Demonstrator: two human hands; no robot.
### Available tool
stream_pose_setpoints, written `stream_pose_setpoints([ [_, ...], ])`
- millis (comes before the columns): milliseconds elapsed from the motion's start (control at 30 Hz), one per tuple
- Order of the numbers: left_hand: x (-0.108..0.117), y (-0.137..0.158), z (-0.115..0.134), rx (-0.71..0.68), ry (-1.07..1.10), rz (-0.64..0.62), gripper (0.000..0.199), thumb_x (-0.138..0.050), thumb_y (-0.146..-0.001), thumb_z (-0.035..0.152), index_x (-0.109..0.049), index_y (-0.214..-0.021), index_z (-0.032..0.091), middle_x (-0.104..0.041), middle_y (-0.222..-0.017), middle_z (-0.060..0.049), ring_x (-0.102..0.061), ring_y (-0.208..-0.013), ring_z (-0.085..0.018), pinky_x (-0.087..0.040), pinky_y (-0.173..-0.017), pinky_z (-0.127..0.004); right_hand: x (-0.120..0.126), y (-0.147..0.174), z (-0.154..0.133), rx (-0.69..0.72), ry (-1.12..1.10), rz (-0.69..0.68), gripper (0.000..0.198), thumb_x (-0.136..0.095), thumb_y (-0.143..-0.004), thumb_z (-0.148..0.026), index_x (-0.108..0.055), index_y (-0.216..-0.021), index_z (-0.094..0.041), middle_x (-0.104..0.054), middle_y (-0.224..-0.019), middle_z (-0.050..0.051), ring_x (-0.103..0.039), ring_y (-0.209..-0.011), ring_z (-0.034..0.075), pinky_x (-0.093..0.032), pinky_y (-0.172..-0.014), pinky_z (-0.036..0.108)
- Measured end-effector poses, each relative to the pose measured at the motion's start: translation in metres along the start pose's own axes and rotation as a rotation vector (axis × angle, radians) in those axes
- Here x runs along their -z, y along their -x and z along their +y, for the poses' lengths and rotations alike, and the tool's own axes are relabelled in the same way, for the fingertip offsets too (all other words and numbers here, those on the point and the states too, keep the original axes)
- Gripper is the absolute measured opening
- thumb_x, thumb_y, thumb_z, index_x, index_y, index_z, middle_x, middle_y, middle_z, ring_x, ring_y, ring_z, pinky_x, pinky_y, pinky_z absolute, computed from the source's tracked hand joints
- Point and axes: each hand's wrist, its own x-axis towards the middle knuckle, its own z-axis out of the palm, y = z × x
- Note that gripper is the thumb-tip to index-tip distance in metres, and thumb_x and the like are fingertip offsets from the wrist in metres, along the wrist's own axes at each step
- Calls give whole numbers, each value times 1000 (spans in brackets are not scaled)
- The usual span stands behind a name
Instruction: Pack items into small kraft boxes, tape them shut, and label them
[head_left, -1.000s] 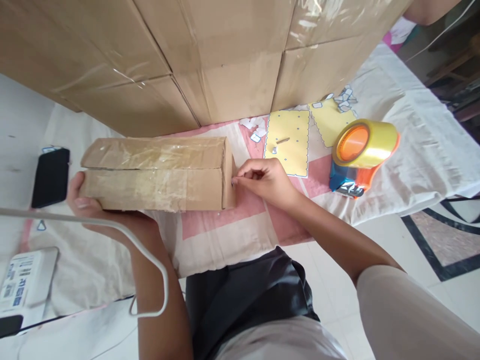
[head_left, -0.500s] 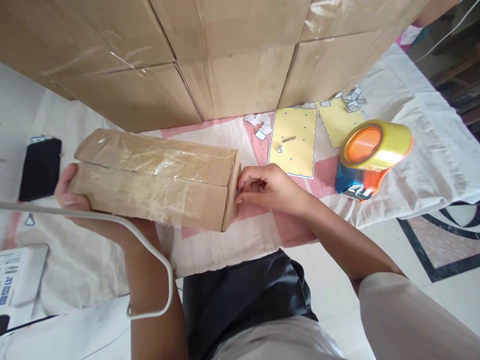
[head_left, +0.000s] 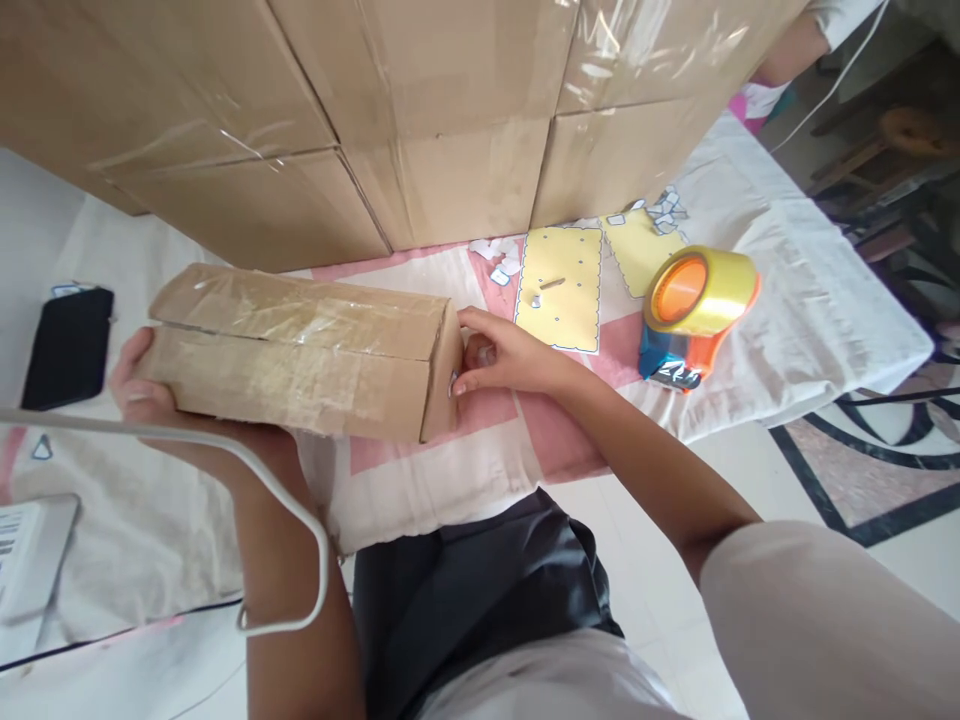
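Observation:
A long taped cardboard box is tilted over the cloth-covered table. My left hand grips its left end, thumb in front and the other fingers mostly hidden behind or under it. At the right end, my right hand has its index finger and thumb apart, both touching the end face. By the thumb tip a small white label with a dark edge shows on that face, partly hidden. Right of this hand lies a yellow sticker sheet with small scraps on it.
A tape dispenser with yellow tape stands at right, near a second yellow sheet and white scraps. Large taped cartons line the back. A black phone-like object lies at left. A white cable crosses my left forearm.
My right index finger and thumb have spread from a pinch at the box's end, uncovering part of the label. The view has shifted slightly; my left hand keeps its grip.

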Motion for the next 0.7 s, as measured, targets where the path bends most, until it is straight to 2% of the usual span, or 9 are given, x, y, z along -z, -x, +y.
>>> stream_pose_setpoints([
  [133,-4,-1,-1,36,90,50,48,-50,-91,44,-59,-120,7,-66,-121,-12,-64,-119,-26,-45,-114,-49,2,-3,5,58,6,18,49,-88,-75,-38,-66,-115,-21,-57,-119,4,-60,-85,13,-53,-71,27],
  [267,-10,-5,-1,85,13,159,52,-53,-76,45,-63,-110,7,-66,-111,-14,-66,-115,-32,-47,-109,-52,-6,-5,14,94,31,118,42,-88,-75,-40,-69,-106,-18,-58,-107,1,-51,-73,9,-45,-63,24],
  [367,-10,-6,3,70,-70,166,52,-50,-77,47,-64,-108,7,-66,-109,-13,-65,-115,-32,-47,-110,-52,-6,-6,17,77,28,147,46,-90,-71,-42,-71,-105,-18,-62,-105,1,-50,-70,9,-44,-62,25],
  [533,-5,-2,8,114,-197,105,52,-45,-81,45,-65,-115,10,-66,-116,-11,-62,-121,-28,-46,-110,-47,2,-4,10,78,60,37,53,-91,-70,-46,-72,-111,-19,-67,-108,3,-61,-82,14,-50,-73,28],
  [700,-7,-1,12,135,-104,84,52,-45,-80,45,-63,-116,11,-67,-113,-10,-64,-116,-25,-48,-109,-45,2,0,4,54,75,-5,64,-94,-65,-48,-69,-116,-19,-66,-112,4,-62,-81,15,-53,-72,29],
])
